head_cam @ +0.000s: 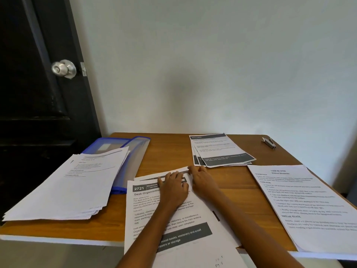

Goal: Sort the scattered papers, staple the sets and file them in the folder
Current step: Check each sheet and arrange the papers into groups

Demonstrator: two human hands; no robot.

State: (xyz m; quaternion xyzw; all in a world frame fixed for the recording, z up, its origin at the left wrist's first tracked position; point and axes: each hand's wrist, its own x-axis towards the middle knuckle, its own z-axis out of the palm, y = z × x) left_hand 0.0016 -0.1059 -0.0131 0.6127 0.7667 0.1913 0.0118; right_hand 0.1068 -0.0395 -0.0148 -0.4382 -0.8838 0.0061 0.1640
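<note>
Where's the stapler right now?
In the head view the stapler lies at the table's far right corner, right of the Kitchen sheets, away from both hands.

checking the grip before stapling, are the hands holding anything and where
Nothing is gripped: the left hand lies flat on the white printed "Desk Organization" sheets near their top; the right hand touches their top right edge.

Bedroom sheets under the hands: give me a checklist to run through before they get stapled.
1. Both hands on the bedroom sheets: ok, left hand flat on top, right hand at the top right corner.
2. Edges squared: not ok, a lower sheet sticks out at the top.
3. Stapler within sight: ok, far right corner of the table.
4. Folder free: not ok, a paper stack overlaps it.
5. Page order: cannot tell.
</note>
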